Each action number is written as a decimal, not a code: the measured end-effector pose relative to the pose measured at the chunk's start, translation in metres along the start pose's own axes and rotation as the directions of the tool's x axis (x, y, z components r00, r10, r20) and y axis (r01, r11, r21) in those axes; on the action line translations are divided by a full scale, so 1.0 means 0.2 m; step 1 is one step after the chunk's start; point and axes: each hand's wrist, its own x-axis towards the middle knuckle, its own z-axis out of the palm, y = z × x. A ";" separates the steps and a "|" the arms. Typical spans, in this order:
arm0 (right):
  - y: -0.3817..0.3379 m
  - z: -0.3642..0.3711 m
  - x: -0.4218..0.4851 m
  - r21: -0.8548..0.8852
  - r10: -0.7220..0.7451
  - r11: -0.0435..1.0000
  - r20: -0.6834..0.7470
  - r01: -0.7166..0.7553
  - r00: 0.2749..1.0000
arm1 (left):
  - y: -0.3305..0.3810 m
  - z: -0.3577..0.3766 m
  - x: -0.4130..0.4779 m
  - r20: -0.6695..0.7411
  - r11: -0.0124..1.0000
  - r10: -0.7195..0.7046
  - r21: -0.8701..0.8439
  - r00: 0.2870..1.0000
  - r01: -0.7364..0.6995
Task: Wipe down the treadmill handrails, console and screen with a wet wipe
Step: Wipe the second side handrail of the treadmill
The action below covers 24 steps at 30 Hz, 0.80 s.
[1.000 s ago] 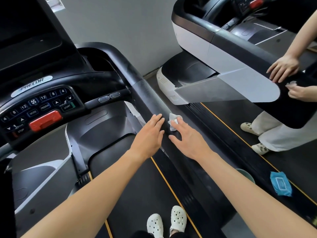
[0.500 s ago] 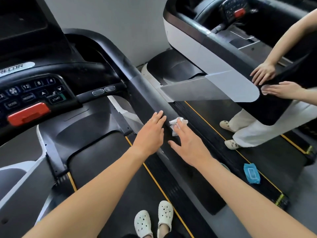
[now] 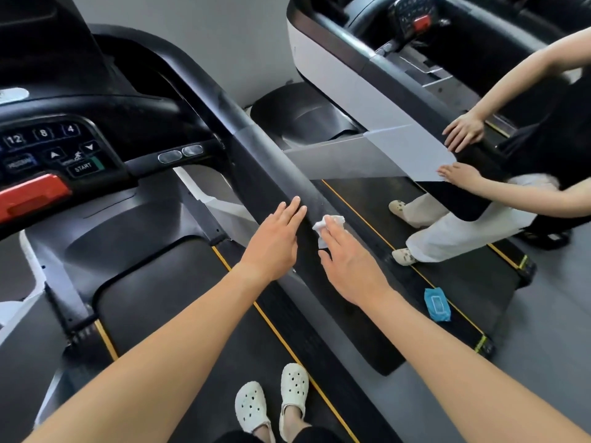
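Two hands are on the treadmill's right handrail, about midway along its dark slope. The left hand lies flat on the rail's inner side, fingers straight and together, holding nothing. Just beside it, the right hand presses the crumpled white wet wipe onto the top of the rail. Its fingers stretch nearly straight over the wipe rather than wrapping round it, and a bunched edge shows past them.

The step in hand looks like the handrail pass. The console and the dark screen sit up to the left, well apart from both hands, and nothing shows whether they have been wiped.

The next move probably calls for sliding the wipe along the rail under steady pressure. The small wad needs to stay pinned beneath the fingers so it does not roll free. The rail's outer side would also need a reach over the top.
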 end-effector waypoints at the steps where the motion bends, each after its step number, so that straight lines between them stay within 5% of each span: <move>1: 0.02 -0.01 -0.05 -0.127 -0.052 0.990 0.051 0.058 0.997 | 0.00 0.00 0.00 -0.006 1.000 0.002 -0.006 1.000 -0.002; 5: 0.01 -0.05 -0.15 -0.115 -0.276 0.951 0.096 0.286 0.956 | 0.01 0.02 0.00 -0.029 1.000 -0.011 -0.026 1.000 0.010; 9: -0.03 -0.05 0.05 0.309 0.061 0.949 0.005 -0.060 0.998 | 0.05 0.02 0.01 -0.008 0.995 -0.060 -0.074 0.998 0.059; 13: -0.06 -0.02 0.22 0.395 0.042 0.916 0.072 -0.067 0.997 | 0.05 -0.01 0.02 0.007 0.993 -0.076 -0.092 0.997 0.076; 21: 0.04 0.05 0.09 0.419 0.038 0.908 -0.114 0.013 0.993 | 0.04 -0.03 0.05 0.010 0.991 -0.090 -0.097 0.996 0.091; 24: 0.05 0.04 0.21 0.637 0.178 0.756 0.020 -0.150 0.984 | 0.04 -0.02 0.05 0.004 0.991 -0.099 -0.088 0.995 0.099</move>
